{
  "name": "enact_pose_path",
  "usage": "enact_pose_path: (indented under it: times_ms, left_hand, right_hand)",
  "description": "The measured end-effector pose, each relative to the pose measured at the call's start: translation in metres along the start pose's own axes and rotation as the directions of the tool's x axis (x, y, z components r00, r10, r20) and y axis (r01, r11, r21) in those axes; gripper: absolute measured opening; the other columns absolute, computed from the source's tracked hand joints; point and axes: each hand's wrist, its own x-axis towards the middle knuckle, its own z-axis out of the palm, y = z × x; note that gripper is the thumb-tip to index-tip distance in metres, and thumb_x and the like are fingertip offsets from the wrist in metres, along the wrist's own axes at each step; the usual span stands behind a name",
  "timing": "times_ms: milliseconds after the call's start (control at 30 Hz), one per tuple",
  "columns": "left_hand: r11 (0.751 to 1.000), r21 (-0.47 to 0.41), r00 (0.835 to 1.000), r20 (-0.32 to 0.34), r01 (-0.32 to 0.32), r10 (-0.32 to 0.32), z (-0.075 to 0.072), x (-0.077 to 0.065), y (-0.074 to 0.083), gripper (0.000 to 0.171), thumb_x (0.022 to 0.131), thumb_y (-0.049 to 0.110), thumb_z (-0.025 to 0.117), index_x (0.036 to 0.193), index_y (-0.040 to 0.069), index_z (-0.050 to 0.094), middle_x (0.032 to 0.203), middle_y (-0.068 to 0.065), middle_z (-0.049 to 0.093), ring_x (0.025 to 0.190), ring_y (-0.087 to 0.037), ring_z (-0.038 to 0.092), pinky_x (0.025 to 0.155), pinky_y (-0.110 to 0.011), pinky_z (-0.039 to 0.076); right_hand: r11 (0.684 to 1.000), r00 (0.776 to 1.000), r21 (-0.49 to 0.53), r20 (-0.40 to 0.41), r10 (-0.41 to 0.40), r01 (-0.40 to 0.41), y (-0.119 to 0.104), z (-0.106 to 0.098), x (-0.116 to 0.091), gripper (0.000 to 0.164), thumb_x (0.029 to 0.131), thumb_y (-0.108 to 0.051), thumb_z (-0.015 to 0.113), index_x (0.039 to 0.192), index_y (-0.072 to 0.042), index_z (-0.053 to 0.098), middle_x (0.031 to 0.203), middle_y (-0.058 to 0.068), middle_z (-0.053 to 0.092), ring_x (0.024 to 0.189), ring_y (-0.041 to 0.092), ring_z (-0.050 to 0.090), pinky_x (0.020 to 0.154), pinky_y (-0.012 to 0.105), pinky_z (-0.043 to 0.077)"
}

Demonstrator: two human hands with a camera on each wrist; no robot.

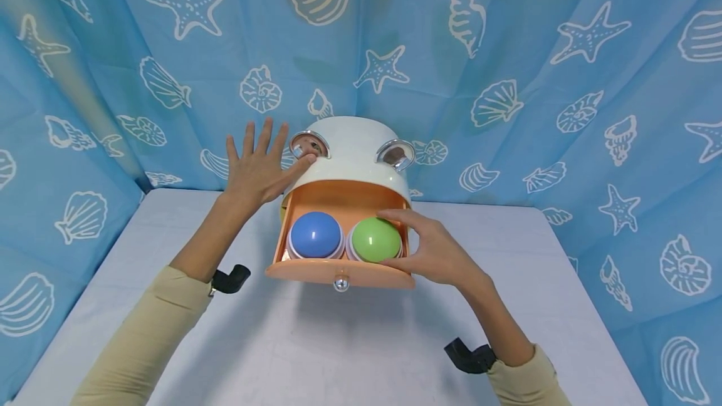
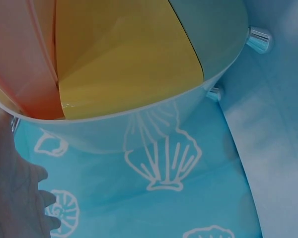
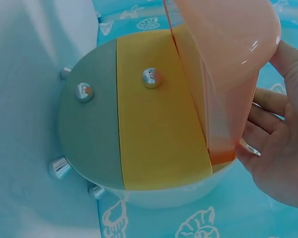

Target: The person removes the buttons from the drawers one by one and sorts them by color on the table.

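A rounded white drawer unit [image 1: 355, 143] stands near the back of the table, two chrome-rimmed round eyes on top. Its orange top drawer [image 1: 338, 273], with a chrome knob, is pulled out. Inside sit a blue domed piece [image 1: 316, 235] on the left and a green domed piece [image 1: 376, 240] on the right, both with pale round bases. My right hand [image 1: 437, 249] reaches over the drawer's right side, its thumb and finger around the green piece. My left hand [image 1: 256, 171] is spread, fingers straight, its thumb by the unit's left eye [image 1: 309, 145].
Below the orange drawer are a yellow drawer [image 3: 159, 124] and a grey-green drawer [image 3: 89, 124], both closed. Short chrome feet [image 3: 59, 167] support the unit. Behind the white table [image 1: 350, 349] hangs a blue seashell-patterned curtain [image 1: 383, 30].
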Motion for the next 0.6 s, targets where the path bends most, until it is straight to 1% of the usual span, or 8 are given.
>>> enact_pose_path:
  times_ms: [100, 267, 400, 500, 600]
  left_hand:
    - [1.000, -0.003, 1.000, -0.004, 0.001, -0.001, 0.0003, -0.0005, -0.0003, 0.099, 0.090, 0.081, 0.028, 0.162, 0.016, 0.010, 0.166, -0.014, 0.000, 0.150, -0.040, -0.009, 0.110, -0.066, -0.014]
    - [1.000, -0.005, 1.000, -0.008, 0.001, -0.001, 0.0007, -0.0006, -0.0003, 0.099, 0.090, 0.081, 0.029, 0.162, 0.016, 0.011, 0.166, -0.015, 0.001, 0.150, -0.040, -0.009, 0.110, -0.066, -0.014]
    - [1.000, -0.006, 1.000, -0.007, 0.000, 0.000, 0.0011, -0.0005, -0.0004, 0.099, 0.090, 0.081, 0.028, 0.162, 0.016, 0.011, 0.166, -0.015, 0.001, 0.150, -0.041, -0.009, 0.110, -0.067, -0.013]
    - [1.000, -0.013, 1.000, -0.006, 0.000, 0.000, 0.0010, -0.0009, -0.0006, 0.099, 0.090, 0.081, 0.029, 0.162, 0.016, 0.010, 0.166, -0.015, 0.000, 0.149, -0.040, -0.009, 0.110, -0.066, -0.014]
    - [1.000, -0.012, 1.000, -0.009, 0.000, 0.000, 0.0011, -0.0010, -0.0007, 0.099, 0.090, 0.081, 0.029, 0.162, 0.016, 0.011, 0.166, -0.015, 0.000, 0.150, -0.040, -0.009, 0.110, -0.066, -0.014]
  right_hand:
    - [0.999, 1.000, -0.028, 0.007, -0.026, 0.026, 0.0005, 0.0003, 0.0007, 0.071, 0.077, -0.020, 0.088, 0.140, -0.011, 0.058, 0.136, 0.003, 0.058, 0.119, 0.023, 0.052, 0.094, 0.047, 0.049]
    - [0.998, 0.999, -0.051, -0.009, -0.048, 0.048, 0.0005, 0.0004, 0.0010, 0.067, 0.077, -0.022, 0.088, 0.138, -0.011, 0.060, 0.132, 0.003, 0.061, 0.114, 0.023, 0.053, 0.089, 0.044, 0.052]
    - [0.998, 0.998, -0.039, -0.025, -0.054, 0.053, 0.0005, -0.0005, 0.0017, 0.067, 0.077, -0.023, 0.088, 0.137, -0.011, 0.061, 0.131, 0.002, 0.062, 0.113, 0.023, 0.054, 0.087, 0.042, 0.053]
    - [0.998, 0.998, -0.027, -0.038, -0.052, 0.051, -0.0008, -0.0021, 0.0025, 0.068, 0.076, -0.022, 0.089, 0.137, -0.011, 0.061, 0.132, 0.002, 0.062, 0.114, 0.023, 0.055, 0.087, 0.043, 0.053]
    - [0.999, 0.998, 0.005, -0.044, -0.045, 0.045, -0.0025, -0.0050, 0.0034, 0.070, 0.075, -0.021, 0.090, 0.138, -0.011, 0.060, 0.134, 0.003, 0.061, 0.119, 0.024, 0.054, 0.093, 0.047, 0.051]
